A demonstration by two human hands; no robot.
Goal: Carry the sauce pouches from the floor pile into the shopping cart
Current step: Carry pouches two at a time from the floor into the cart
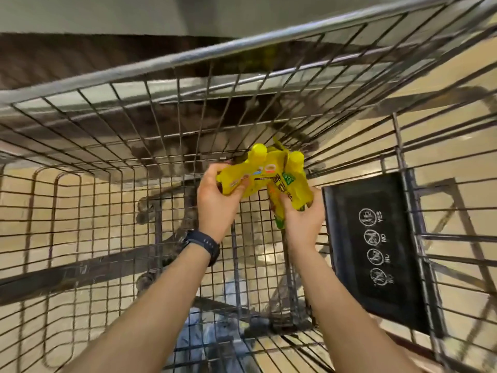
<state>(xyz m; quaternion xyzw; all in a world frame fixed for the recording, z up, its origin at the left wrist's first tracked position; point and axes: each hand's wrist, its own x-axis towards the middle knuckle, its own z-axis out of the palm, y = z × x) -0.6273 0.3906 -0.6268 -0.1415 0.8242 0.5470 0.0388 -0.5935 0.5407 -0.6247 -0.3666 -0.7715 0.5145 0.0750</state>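
I hold both arms out over the shopping cart (113,109), reaching down into its wire basket; my left hand (217,195) is closed around one yellow sauce pouch (242,176), fingers curled over its left edge and thumb under it; my right hand (302,216) is closed on a second yellow pouch (293,184), gripping it near the bottom end; the two pouches touch, side by side, with their yellow caps pointing away from me toward the far wall of the cart, so their long axes run roughly from my palms outward; they hang above the wire floor of the basket, not yet resting on it; I see no other pouches lying in the basket, though blur hides detail; a black child-seat flap (376,249) with printed icons stands just beside my right hand; a dark watch (201,244) sits on my left wrist; I judge the coming move is simply down, then letting both go.
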